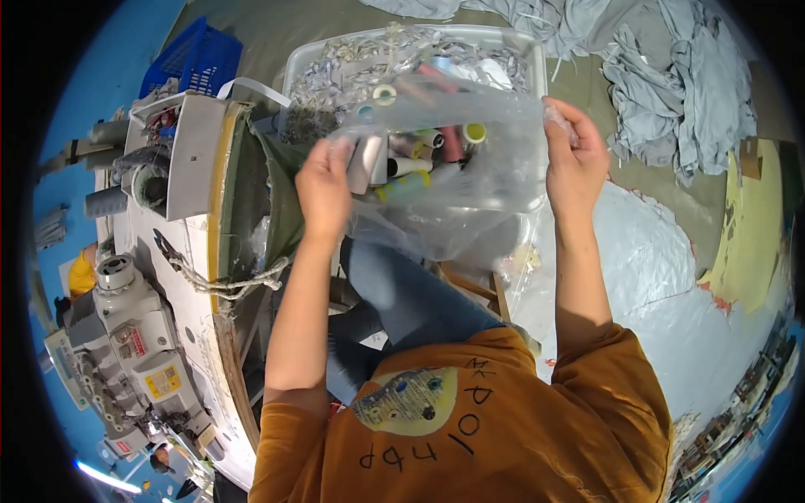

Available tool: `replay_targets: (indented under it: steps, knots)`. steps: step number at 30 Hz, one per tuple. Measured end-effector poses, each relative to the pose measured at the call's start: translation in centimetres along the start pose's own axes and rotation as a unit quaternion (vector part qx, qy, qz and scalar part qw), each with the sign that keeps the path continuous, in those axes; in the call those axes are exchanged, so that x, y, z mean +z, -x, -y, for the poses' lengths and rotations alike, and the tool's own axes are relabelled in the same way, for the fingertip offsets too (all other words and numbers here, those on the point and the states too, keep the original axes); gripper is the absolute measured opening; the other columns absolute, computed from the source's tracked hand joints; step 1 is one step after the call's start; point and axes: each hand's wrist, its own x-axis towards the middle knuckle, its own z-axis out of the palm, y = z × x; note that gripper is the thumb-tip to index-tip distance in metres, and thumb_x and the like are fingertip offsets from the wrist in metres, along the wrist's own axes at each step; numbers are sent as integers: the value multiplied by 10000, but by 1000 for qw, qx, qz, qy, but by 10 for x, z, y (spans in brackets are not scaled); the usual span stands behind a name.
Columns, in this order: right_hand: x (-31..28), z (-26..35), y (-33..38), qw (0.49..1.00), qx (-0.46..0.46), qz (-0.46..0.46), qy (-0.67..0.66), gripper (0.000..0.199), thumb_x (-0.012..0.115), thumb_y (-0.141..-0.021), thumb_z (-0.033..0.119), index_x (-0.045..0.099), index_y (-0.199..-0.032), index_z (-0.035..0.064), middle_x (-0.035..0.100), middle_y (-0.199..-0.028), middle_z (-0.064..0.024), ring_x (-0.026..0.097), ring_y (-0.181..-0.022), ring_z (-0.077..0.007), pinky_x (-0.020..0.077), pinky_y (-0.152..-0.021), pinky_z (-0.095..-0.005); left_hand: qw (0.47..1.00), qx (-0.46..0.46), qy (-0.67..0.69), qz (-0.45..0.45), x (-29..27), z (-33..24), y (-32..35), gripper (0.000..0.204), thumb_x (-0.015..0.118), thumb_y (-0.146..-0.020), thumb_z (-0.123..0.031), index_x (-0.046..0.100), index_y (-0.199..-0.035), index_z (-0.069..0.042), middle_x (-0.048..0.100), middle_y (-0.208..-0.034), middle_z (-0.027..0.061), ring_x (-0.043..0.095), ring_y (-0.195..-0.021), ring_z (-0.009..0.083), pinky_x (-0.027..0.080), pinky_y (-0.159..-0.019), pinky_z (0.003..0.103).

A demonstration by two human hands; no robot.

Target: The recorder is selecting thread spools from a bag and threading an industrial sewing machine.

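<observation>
A clear plastic bag (pixel 495 113) is stretched open between my two hands. My left hand (pixel 324 189) pinches its left edge, and the fingers are slightly blurred. At the opposite edge my right hand (pixel 576 159) is closed on the bunched plastic. Inside the bag lie several thread spools: a yellow-green one (pixel 404 185), a dark red one (pixel 452 144), and black and white ones beside them. A spool with a bright green end (pixel 475 132) is there too. Behind the bag stands a white bin (pixel 539 63) filled with grey fabric scraps (pixel 335 71).
To the left, a sewing machine (pixel 138 344) stands on a white table (pixel 189 277) with a green cloth (pixel 281 180) hanging at its edge. A blue basket (pixel 191 59) is at the far left. Grey garments (pixel 662 92) lie on the floor at the far right.
</observation>
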Motion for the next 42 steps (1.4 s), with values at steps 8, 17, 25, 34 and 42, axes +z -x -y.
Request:
replay_targets:
  steps: [8,17,25,34,42]
  knots:
    - [17,25,37,878,-431,-23,206,288,658,-816,94,622,-1100,70,633,-1017,-106,625,-888,-256,496,-783,-352,963,-62,261,-10,-18,-62,1,259,527,-989,-253,671,-904,-56,415,-606,-114,284,-526,-8,198,-473,192]
    - [85,-112,41,967,-84,229,78,280,658,-834,180,642,-1092,71,637,-1038,-155,598,-979,-333,475,-837,-398,979,-30,199,18,-12,-71,10,256,543,-977,-241,672,-942,-23,487,-670,-81,360,-582,12,277,-527,193]
    - [14,-177,11,906,-86,347,227,744,855,-597,139,553,-1272,61,541,-1297,-143,541,-1141,-315,436,-983,-383,968,-10,245,47,0,-86,11,251,529,-986,-247,669,-982,-38,388,-622,-106,271,-530,-2,184,-474,197]
    - [3,-202,-8,907,31,397,134,807,794,-675,134,406,-1377,45,469,-1352,-174,424,-1269,-342,339,-1069,-397,948,-49,303,86,-1,-87,-15,230,534,-971,-214,682,-951,-40,516,-628,-61,400,-558,6,319,-505,192]
    - [6,-172,-45,889,-207,299,279,458,700,-811,162,574,-1242,73,623,-1174,-114,592,-1071,-266,472,-903,-400,958,-37,272,80,23,-61,-32,212,523,-971,-191,653,-970,-23,477,-595,-44,417,-497,42,344,-468,219]
